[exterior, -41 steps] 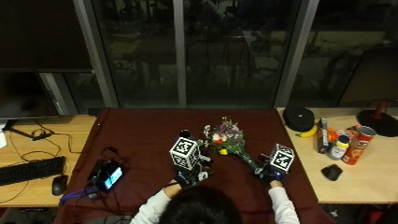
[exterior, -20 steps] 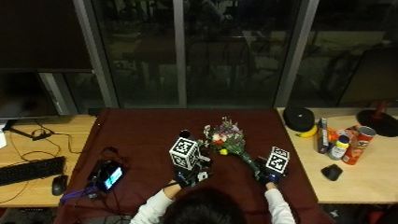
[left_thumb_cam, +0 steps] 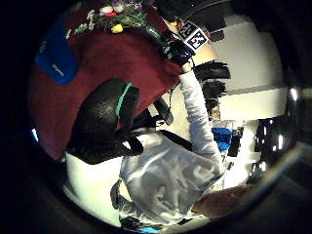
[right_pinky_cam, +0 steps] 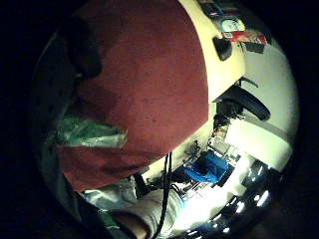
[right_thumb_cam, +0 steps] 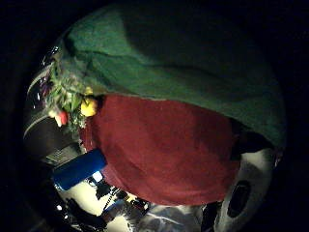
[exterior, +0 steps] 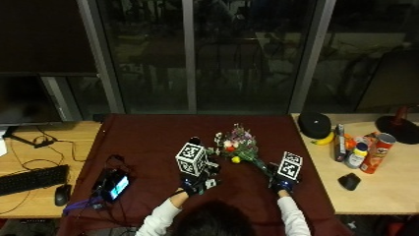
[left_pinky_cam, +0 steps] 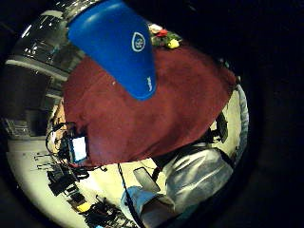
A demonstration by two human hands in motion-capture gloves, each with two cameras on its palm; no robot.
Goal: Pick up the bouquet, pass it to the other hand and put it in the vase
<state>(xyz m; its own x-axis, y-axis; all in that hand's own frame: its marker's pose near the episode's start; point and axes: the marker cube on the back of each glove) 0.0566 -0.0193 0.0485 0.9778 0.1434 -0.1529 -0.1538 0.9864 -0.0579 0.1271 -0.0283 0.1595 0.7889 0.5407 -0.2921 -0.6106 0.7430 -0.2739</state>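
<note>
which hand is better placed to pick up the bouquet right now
Right. The right hand is at the stem end of the bouquet, whose green wrap fills its thumb side palm view. The left hand sits apart from it, next to the blue vase.

room: bare maroon cloth [exterior: 150,137] behind | obstacles: phone [exterior: 112,184] left, vase [exterior: 194,146] between hands

A blue vase [left_pinky_cam: 118,45] looms close to the camera, standing on a dark red tablecloth [left_pinky_cam: 156,109]. Beyond it lies a bouquet [left_pinky_cam: 164,38] with red and yellow blooms. A person's pale sleeve [left_pinky_cam: 199,178] shows nearby.
</note>
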